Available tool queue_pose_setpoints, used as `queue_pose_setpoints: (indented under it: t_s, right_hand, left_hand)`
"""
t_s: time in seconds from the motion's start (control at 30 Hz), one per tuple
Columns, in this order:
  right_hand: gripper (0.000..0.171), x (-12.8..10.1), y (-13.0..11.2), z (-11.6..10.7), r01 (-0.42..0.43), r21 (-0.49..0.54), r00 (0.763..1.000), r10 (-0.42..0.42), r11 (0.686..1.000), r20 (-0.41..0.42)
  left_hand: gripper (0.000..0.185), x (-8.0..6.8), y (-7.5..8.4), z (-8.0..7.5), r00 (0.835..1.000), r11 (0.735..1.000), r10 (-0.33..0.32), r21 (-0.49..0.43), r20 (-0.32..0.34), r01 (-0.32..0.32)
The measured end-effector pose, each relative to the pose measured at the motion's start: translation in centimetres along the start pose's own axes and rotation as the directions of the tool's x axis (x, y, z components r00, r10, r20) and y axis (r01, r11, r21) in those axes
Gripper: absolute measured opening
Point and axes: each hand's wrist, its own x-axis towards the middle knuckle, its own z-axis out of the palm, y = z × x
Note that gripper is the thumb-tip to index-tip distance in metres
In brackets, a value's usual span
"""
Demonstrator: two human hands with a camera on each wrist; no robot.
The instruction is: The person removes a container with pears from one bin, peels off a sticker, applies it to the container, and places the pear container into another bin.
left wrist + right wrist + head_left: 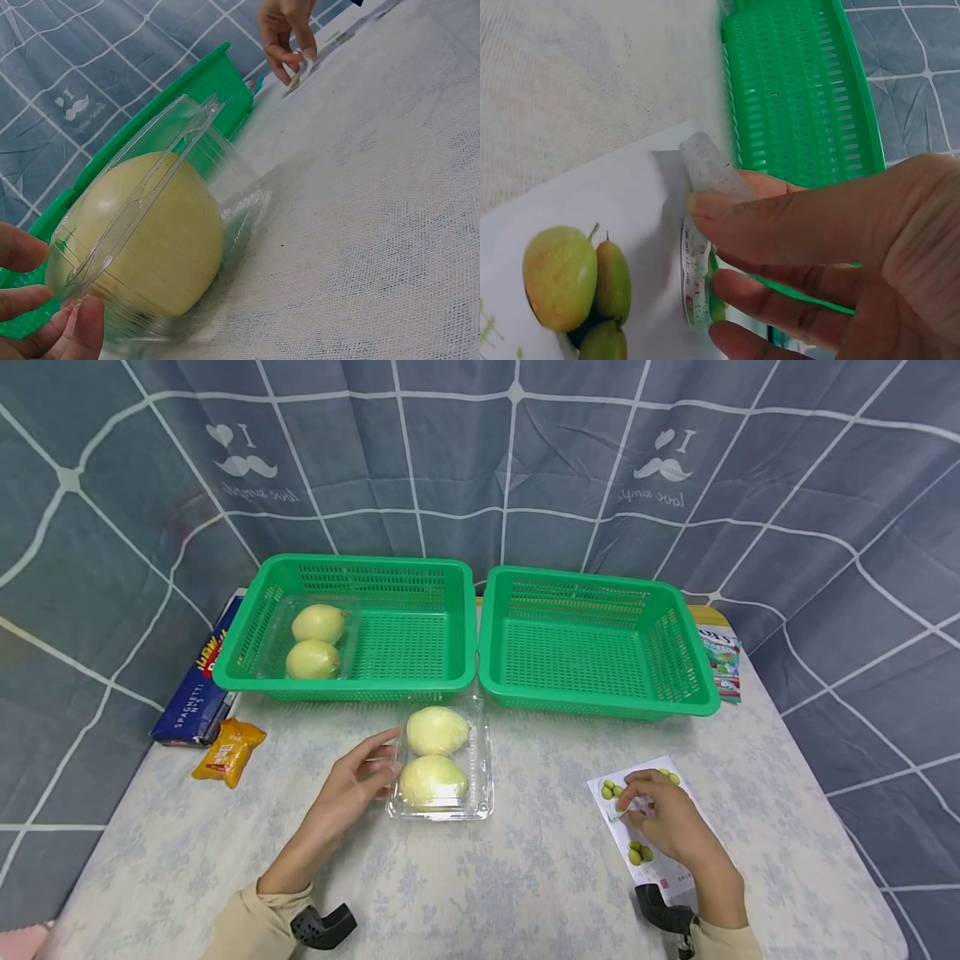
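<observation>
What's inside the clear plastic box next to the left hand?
Two pale yellow round fruits fill the clear plastic box, lid closed. The left hand touches its side. What lies beneath the fruits is hidden.

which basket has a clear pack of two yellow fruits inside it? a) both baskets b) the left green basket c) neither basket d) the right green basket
b: the left green basket holds a clear pack of two yellow fruits, the right green basket shows only bare mesh, and a second pack lies on the table by the left hand.
</observation>
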Motion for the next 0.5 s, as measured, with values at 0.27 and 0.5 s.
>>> queue_pose_setpoints:
  t_s: [0.27,0.5]
  right_hand:
    - [0.023,0.17,-0.25,-0.69,0.038,0.002,0.999,-0.038,0.999,0.013]
    - [0.021,0.54,-0.66,-0.91,0.069,0.123,0.998,-0.069,0.990,-0.001]
  left_hand:
    - [0.054,0.12,-0.08,-0.05,1.000,1.000,0.004,0.004,0.005,-0.004]
    - [0.055,0.14,-0.19,-0.04,1.000,1.000,0.001,-0.003,0.004,-0.001]
